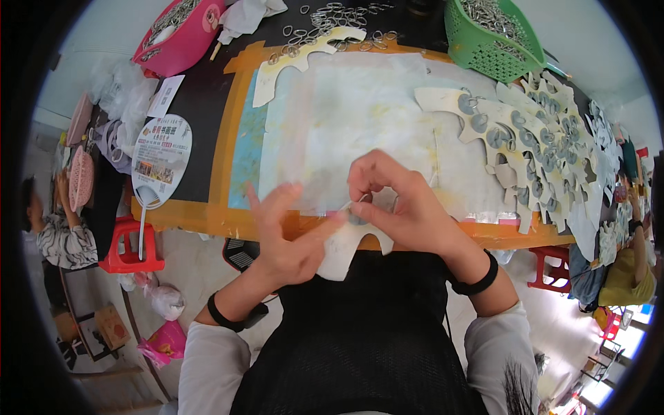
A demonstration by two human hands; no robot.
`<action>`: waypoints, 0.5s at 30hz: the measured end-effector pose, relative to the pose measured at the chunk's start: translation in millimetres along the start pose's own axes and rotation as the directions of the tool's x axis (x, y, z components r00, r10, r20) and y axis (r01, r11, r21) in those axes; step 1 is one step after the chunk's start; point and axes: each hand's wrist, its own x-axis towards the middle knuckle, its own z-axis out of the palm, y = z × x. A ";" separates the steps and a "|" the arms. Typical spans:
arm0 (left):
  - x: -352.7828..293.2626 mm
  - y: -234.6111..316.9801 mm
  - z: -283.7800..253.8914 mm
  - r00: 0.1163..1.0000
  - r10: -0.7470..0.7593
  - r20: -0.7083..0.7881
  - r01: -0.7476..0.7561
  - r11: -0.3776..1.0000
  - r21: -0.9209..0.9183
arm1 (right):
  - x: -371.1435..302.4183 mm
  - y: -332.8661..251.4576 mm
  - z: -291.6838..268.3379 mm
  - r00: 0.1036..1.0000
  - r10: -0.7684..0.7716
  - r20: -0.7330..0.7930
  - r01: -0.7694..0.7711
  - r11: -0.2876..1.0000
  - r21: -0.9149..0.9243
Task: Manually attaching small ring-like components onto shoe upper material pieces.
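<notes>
Just beyond the table's near edge I hold a cream cut-out piece [339, 254] with a scalloped edge and a small grey patch near its top. My left hand [287, 242] grips its left side; some fingers stick out and are slightly blurred. My right hand [398, 200] pinches at the top of the piece, where a thin metal ring [364, 198] partly shows between the fingertips. Beyond my hands, a similar cut-out piece [266, 81] lies beside a heap of metal rings [332, 17]. To the right are piled several cut-out pieces [443, 99] with grey patches and rings.
A pink basket [153, 61] and a green basket [477, 59] of metal parts stand at the back. A pale stained sheet [332, 124] is taped to the table. A printed hand fan [160, 149] overhangs the left edge. People sit at both sides, near red stools [131, 245].
</notes>
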 end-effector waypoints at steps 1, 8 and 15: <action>10.1 3.5 -9.0 0.990 -0.138 0.022 0.140 0.977 -0.161 | 2.3 -0.9 -2.7 0.998 -0.013 -0.066 0.011 0.999 -0.035; 80.7 5.2 5.2 0.721 -0.379 0.580 0.668 0.605 -0.433 | 5.1 1.1 -2.0 0.969 -0.059 -0.238 0.063 0.998 0.009; 64.3 -3.1 20.3 0.741 -0.286 0.607 0.669 0.385 -0.636 | 14.3 -0.9 -14.8 0.964 0.266 0.022 -0.244 0.842 0.481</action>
